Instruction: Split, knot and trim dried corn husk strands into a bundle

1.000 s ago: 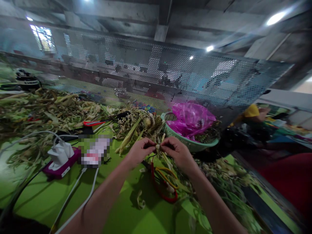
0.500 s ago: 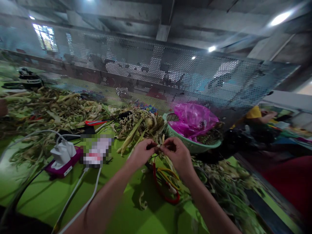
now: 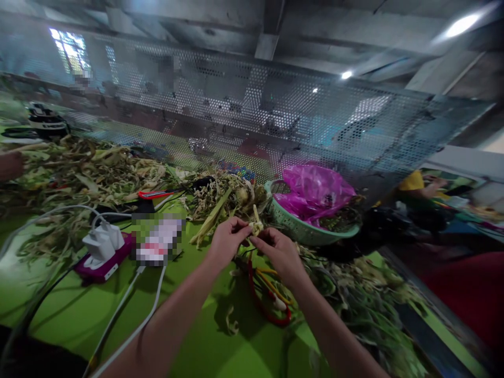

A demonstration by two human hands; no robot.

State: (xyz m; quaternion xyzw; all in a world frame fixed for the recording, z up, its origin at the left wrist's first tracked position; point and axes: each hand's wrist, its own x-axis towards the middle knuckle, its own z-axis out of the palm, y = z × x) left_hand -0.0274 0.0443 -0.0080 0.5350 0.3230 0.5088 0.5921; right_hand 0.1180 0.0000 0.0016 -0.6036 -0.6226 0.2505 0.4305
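I see the pale husk piece (image 3: 256,226) pinched from both sides by my left hand (image 3: 227,242) and right hand (image 3: 277,253), just left of the green basket (image 3: 305,234) (red scissors (image 3: 270,310) lie nearer me than it), so I judge short, steady peeling pulls work best.

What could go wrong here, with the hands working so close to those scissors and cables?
The left hand and right hand pinch a small pale stalk right above red-handled scissors; a slip downward might mean a nick. The stalk could drop among the loose leaves nearby and be hard to find. White cables from the power strip cross the table beside the left forearm, which might snag one.
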